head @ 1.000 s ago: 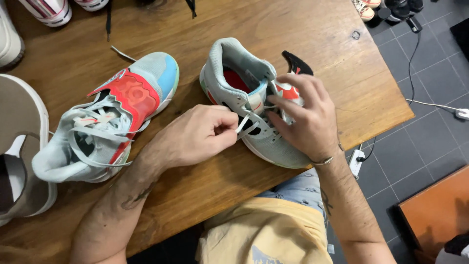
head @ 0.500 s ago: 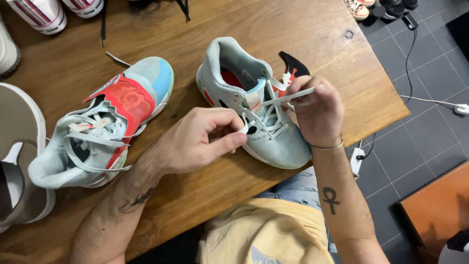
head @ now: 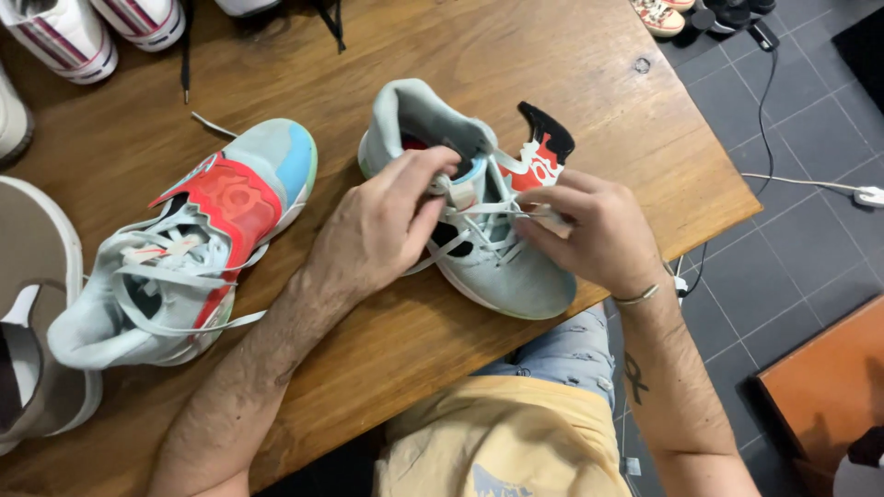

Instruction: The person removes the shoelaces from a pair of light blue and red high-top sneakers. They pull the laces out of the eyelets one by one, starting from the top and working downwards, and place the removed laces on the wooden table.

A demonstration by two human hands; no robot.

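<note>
A pale green sneaker (head: 516,276) lies on the wooden table (head: 516,83), toe toward me, its red and black strap (head: 539,147) flipped open. My left hand (head: 382,225) rests over its tongue, fingers pinching a white lace (head: 479,221) near the upper eyelets. My right hand (head: 594,230) holds the other end of the lace taut at the shoe's right side. The matching sneaker (head: 175,258), with a red strap and blue heel, sits to the left with loose laces.
Other shoes ring the table: a beige one (head: 28,313) at the left edge, white striped ones (head: 83,28) at the top left. A black lace (head: 187,51) lies near them. Grey tiled floor with a white cable (head: 801,179) lies to the right.
My left hand has moved up from the shoe's midfoot to the tongue area. My right hand dropped lower and turned palm down, keeping the lace pulled sideways.
</note>
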